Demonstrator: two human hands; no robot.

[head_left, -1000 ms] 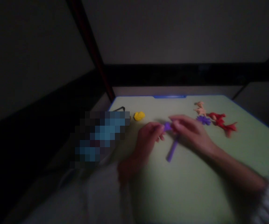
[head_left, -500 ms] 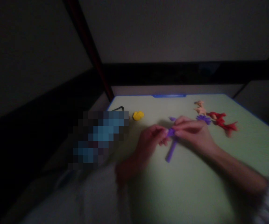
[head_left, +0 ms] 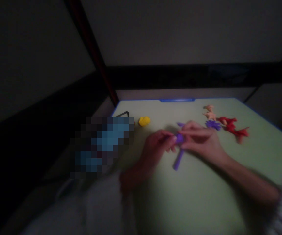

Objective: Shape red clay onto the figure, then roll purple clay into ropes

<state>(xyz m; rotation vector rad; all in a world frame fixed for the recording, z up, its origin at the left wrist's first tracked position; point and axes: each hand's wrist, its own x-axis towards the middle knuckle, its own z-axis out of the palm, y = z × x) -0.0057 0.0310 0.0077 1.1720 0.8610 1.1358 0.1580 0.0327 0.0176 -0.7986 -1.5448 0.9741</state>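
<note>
A small purple lump of modelling clay (head_left: 179, 138) is pinched between my two hands over the table. My left hand (head_left: 157, 145) grips its left side with thumb and fingers. From the right, the thumb and fingertips of my right hand (head_left: 204, 138) close on the same lump. Beneath the hands a purple clay stick (head_left: 178, 161) lies on the tabletop, its upper end hidden. A small pointed purple piece (head_left: 180, 124) shows just behind my right fingers. Beyond that hand sits a spiky purple clay flower shape (head_left: 213, 125).
The pale green tabletop (head_left: 170, 195) has a blue edge. Peach clay pieces (head_left: 210, 115) and red clay pieces (head_left: 232, 127) lie at the back right. A yellow clay lump (head_left: 144, 121) is left of centre. A blurred-out blue object (head_left: 109, 137) stands at the left.
My right fingers have shifted slightly and opened a little around the purple clay, so more of the lump shows. The other pieces have stayed in place.
</note>
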